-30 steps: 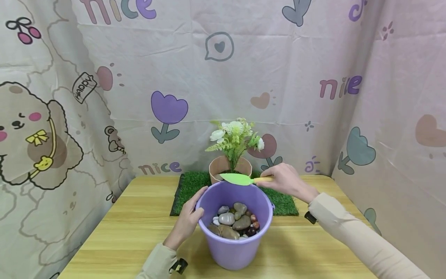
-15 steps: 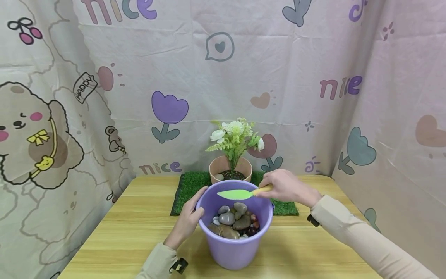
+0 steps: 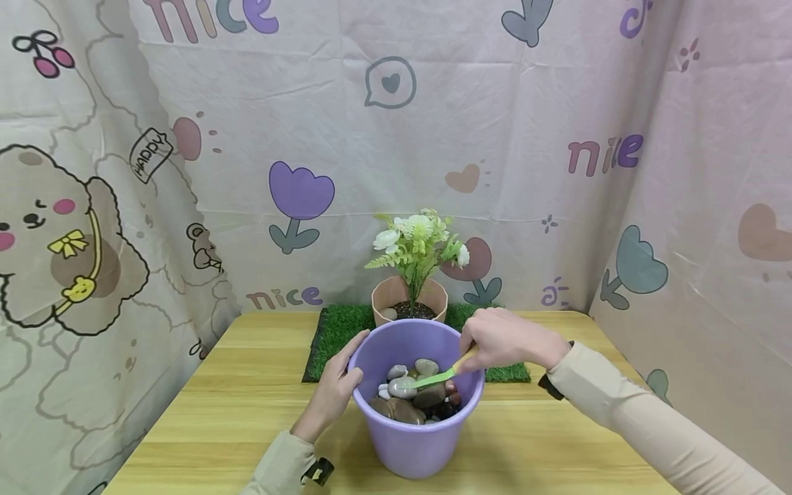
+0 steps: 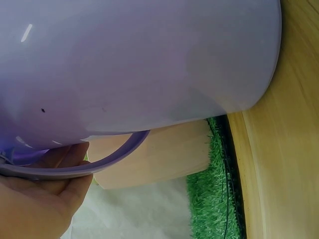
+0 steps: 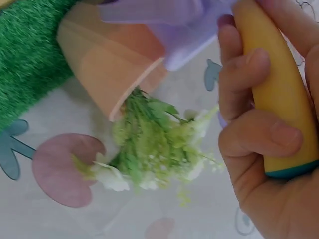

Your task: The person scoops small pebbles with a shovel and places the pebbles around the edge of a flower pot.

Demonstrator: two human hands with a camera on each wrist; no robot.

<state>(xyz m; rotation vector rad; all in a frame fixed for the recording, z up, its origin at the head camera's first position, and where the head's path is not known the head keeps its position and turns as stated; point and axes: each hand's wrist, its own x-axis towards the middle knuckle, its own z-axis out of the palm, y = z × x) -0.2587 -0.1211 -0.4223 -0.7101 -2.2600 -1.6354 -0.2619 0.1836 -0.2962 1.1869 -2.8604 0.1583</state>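
Note:
A purple bucket (image 3: 414, 447) stands on the table with wet stones (image 3: 405, 412) of several sizes in it, some grey, some brown. At its left rim my left hand (image 3: 334, 385) grips the edge, and in the left wrist view the bucket's purple handle (image 4: 119, 154) crosses that hand's fingers. My right hand (image 3: 504, 337) is over the right rim, its fingers curled round the yellow handle of a garden trowel (image 5: 281, 99). The trowel's green blade (image 3: 438, 378) slants down inside the bucket, its tip right at a light grey stone (image 3: 402, 388).
Behind the bucket, a peach flowerpot (image 3: 382, 299) with white flowers (image 3: 417, 234) sits on a green artificial grass mat (image 3: 346, 326). A pale stone (image 3: 390, 314) and dark soil show in the pot. Printed cloth (image 3: 526, 137) hangs around the wooden table (image 3: 216, 385).
The trowel has come down from in front of the flowerpot into the bucket, its blade tipping downward to the stones. The left hand and the bucket have stayed in place.

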